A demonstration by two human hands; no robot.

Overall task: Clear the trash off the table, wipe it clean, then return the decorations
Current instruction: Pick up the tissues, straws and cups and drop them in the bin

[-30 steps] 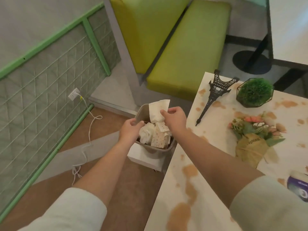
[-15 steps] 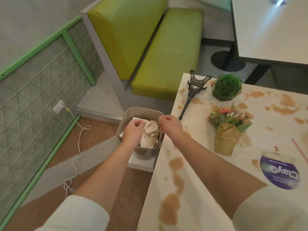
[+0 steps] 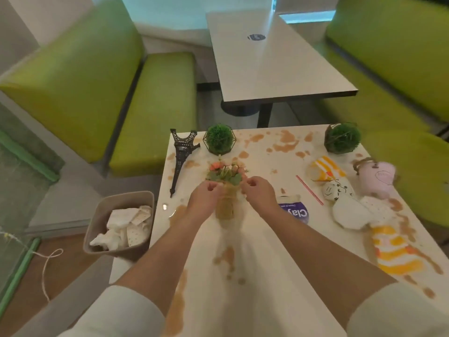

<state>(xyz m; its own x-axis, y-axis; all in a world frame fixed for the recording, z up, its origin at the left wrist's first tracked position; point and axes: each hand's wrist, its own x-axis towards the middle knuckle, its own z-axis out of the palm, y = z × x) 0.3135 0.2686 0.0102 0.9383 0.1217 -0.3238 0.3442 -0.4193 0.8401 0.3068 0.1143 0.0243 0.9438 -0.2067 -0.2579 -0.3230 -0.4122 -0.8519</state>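
My left hand [image 3: 205,199] and right hand [image 3: 258,193] flank the flower bouquet [image 3: 226,188] near the table's [image 3: 267,276] left edge, fingers curled at its sides; whether they grip it I cannot tell. It lies lengthwise, blooms pointing far, wrapped stem toward me.
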